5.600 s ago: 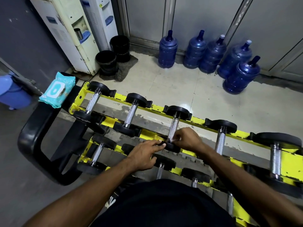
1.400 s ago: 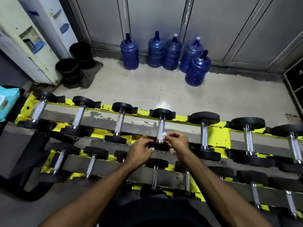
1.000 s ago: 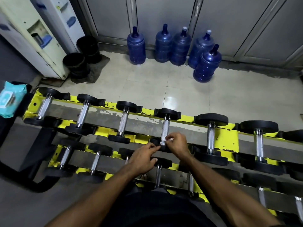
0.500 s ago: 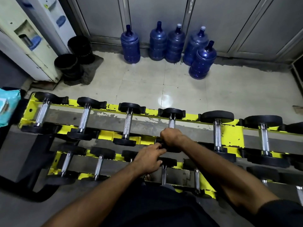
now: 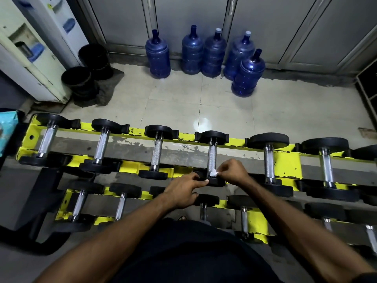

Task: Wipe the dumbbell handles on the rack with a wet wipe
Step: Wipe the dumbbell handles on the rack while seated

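Observation:
A yellow two-tier rack (image 5: 287,162) holds several black dumbbells with knurled steel handles. My right hand (image 5: 232,172) pinches a small white wet wipe (image 5: 213,173) against the near end of the handle (image 5: 212,158) of the fourth dumbbell from the left on the upper tier. My left hand (image 5: 183,190) rests on that dumbbell's near black head (image 5: 214,181), fingertips touching it.
A teal wet-wipe pack (image 5: 8,129) lies at the far left edge. Several blue water jugs (image 5: 214,54) stand by the back wall. Black buckets (image 5: 85,78) and white water dispensers (image 5: 30,48) stand at the back left. The tiled floor (image 5: 183,103) lies behind the rack.
My right hand has slid back from the far part of the handle to its near end, and the wipe shows again. My left hand stays on the near head.

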A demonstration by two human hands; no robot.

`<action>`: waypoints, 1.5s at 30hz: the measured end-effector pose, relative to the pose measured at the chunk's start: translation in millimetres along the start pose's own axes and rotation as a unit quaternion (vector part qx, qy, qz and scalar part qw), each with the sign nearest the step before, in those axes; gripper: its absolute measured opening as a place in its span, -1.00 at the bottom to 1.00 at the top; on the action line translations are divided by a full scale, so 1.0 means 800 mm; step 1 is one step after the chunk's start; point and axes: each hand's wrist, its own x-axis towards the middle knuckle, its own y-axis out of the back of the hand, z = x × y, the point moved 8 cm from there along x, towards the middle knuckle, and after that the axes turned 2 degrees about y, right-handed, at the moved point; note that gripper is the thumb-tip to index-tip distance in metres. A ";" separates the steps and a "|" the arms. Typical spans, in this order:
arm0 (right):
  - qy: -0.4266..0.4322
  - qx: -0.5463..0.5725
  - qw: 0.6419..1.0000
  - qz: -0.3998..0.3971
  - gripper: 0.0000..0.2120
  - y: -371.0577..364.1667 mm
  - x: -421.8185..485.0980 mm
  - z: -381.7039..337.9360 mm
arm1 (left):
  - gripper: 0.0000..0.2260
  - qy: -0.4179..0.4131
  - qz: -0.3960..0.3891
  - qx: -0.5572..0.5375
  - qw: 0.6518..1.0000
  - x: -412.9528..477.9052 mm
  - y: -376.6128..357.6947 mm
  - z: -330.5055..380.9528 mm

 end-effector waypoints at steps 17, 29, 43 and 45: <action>-0.187 0.349 0.918 0.004 -0.92 -0.022 0.008 0.031 | -0.56 0.028 0.003 -0.026 0.999 0.009 0.002 -0.004; -0.095 0.124 0.975 -0.156 -0.87 -0.051 0.030 0.014 | -0.58 0.025 -0.009 -0.017 0.999 0.014 0.002 -0.007; 0.146 0.032 0.987 0.055 -0.91 0.009 0.016 -0.041 | -0.59 0.021 -0.016 -0.024 0.999 0.019 0.001 -0.009; 0.153 0.018 0.978 0.139 -0.89 0.024 0.025 -0.041 | -0.59 0.022 -0.009 -0.026 0.999 0.018 0.002 -0.008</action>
